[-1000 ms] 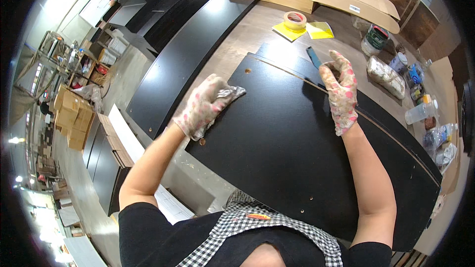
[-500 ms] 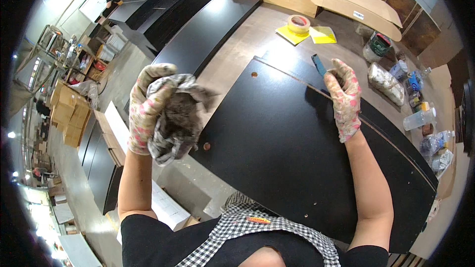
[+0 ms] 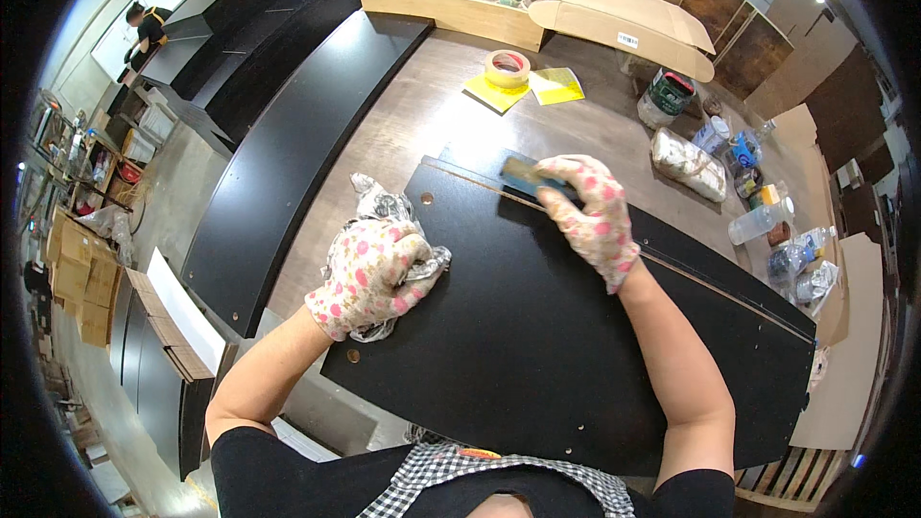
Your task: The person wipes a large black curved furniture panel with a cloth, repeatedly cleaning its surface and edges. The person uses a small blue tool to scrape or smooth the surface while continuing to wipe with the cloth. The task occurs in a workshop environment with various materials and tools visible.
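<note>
One worktop (image 3: 403, 125) carries a broad black panel (image 3: 518, 345), lying flat before the person, with a pale seam running near its far side. Beyond the panel's left edge, apart from it, lies a long curved panel (image 3: 288, 163). At the back stands a wooden tray (image 3: 456, 21) of jars. The left hand (image 3: 374, 269), gloved, is at the panel's left edge, its fingers clamped on a crumpled grey cloth (image 3: 379, 200). The right hand (image 3: 590, 211), also gloved, has its fingers closed on a blue tool (image 3: 521, 175) over the seam's far-left part; whether the tool touches the surface cannot be told. Farther back, a tape roll (image 3: 508, 78) rests on a yellow sheet (image 3: 491, 99). Smallest is a round hole (image 3: 427, 199) near the panel's far-left corner.
</note>
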Tool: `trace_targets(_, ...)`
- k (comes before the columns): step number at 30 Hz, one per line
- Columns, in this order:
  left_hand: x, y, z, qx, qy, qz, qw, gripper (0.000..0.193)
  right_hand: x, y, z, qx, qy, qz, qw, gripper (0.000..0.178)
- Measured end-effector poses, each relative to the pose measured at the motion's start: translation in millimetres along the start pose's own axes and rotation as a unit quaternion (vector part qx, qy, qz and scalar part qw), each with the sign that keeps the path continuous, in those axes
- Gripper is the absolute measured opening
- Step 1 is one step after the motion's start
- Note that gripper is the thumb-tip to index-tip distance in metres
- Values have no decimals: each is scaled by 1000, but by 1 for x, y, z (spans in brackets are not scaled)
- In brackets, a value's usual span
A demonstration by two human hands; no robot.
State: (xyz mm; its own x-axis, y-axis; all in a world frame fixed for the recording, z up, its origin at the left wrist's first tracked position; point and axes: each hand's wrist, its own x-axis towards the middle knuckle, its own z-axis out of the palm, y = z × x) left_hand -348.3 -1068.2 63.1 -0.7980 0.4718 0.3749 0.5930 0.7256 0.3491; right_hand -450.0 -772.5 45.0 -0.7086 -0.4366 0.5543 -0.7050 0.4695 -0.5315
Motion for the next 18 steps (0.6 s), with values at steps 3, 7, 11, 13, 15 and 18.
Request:
trace_targets(3,2,3,1,32,-81,-25,996,20,26,-9,40,-5,0,-13,1000,24)
trace_targets(7,6,5,-3,48,-86,-20,995,22,65,-18,95,-13,-12,-44,999,20)
trace_targets(11,6,5,-5,50,-96,-19,994,22,63,-20,77,-53,-101,14,993,20)
trace_targets(13,4,5,-3,41,-79,-19,996,22,50,-19,45,-96,-113,2,989,22)
trace_targets(15,4,5,-1,44,-80,-24,995,22,41,-22,23,-69,-111,39,991,24)
trace_targets(18,5,6,-1,36,-48,-10,998,22,44,-29,32,-101,-87,11,991,26)
